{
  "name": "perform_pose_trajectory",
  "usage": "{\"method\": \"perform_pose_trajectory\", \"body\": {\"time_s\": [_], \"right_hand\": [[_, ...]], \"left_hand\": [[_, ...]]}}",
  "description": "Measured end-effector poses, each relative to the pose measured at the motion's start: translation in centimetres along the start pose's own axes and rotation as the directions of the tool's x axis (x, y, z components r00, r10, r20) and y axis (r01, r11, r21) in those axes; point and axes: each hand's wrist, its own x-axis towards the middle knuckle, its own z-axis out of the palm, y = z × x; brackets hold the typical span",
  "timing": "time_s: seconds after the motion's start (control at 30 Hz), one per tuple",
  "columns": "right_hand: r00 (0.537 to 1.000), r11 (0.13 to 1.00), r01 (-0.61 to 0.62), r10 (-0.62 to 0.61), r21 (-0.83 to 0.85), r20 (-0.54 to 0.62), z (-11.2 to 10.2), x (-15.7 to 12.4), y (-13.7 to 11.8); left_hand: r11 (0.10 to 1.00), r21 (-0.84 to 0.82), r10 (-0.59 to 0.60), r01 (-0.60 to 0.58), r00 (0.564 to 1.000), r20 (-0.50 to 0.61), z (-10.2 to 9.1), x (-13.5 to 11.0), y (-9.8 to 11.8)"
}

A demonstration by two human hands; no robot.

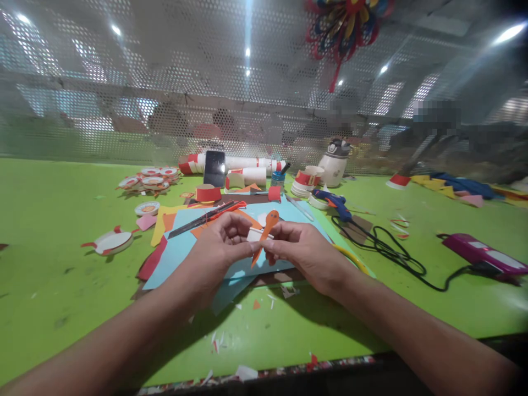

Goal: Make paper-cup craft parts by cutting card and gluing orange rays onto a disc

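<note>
An orange paper cutout (270, 223) with a rounded head, two dark dots and a pointed lower end is held upright between my hands. My right hand (303, 250) pinches it from the side with thumb and fingers. My left hand (226, 242) is closed on a white paper cup piece (254, 235) just behind the cutout, its thumb tip by the cutout's lower part. Whether the two pieces are joined I cannot tell. Beneath my hands lie light blue paper sheets (185, 256), with orange-handled scissors (206, 218) on them.
A glue gun (336, 203) lies at right, its black cable looping to a purple device (482, 254). A paper cup base with red tabs (111, 242) sits at left, several similar ones (152, 180) behind. A phone (214, 168), paper cups (254, 176) and a bottle (333, 165) stand at the back.
</note>
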Motion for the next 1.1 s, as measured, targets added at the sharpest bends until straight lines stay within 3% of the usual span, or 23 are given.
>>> {"method": "perform_pose_trajectory", "body": {"time_s": [0.23, 1.1], "right_hand": [[1.0, 1.0, 0.017, -0.017, -0.002, -0.02, -0.5, 0.15, 0.4], [0.996, 0.973, 0.075, -0.084, -0.218, -0.036, -0.14, -0.06, 0.53]], "left_hand": [[1.0, 0.014, -0.01, 0.011, 0.999, -0.031, -0.07, 0.15, -0.07], [0.998, 0.068, -0.016, 0.013, 0.999, 0.047, -0.22, 0.26, -0.25]]}}
